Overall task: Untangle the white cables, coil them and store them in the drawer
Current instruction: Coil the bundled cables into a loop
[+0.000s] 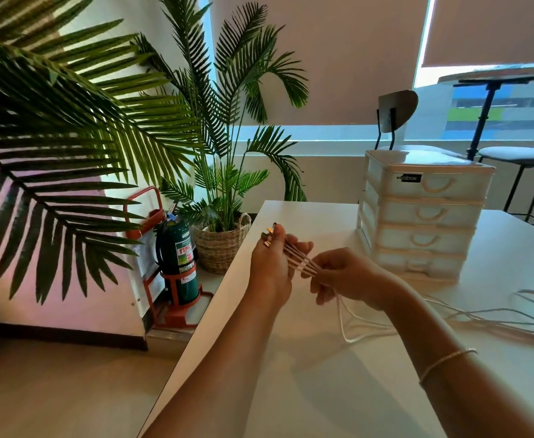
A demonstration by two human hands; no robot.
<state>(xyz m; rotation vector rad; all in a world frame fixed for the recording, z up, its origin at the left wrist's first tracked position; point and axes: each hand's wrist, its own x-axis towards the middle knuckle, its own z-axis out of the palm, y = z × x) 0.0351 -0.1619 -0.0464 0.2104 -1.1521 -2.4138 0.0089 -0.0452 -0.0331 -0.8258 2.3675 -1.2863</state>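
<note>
Cables [300,262], white, run in several parallel strands between the two hands just in front of the drawer unit [424,213]: the left hand [270,267] has its fingers curled round the wound strands, and the right hand [343,275] pinches them at the other end with curled fingers. From the right hand a strand hangs to the desk [307,374], loops there, and trails off to a loose pile of cable [518,314] lying to the right of the drawer unit's front. All four drawers of the unit are closed, and a potted palm [224,184] and a fire extinguisher [178,257] stand on the floor to its left.
</note>
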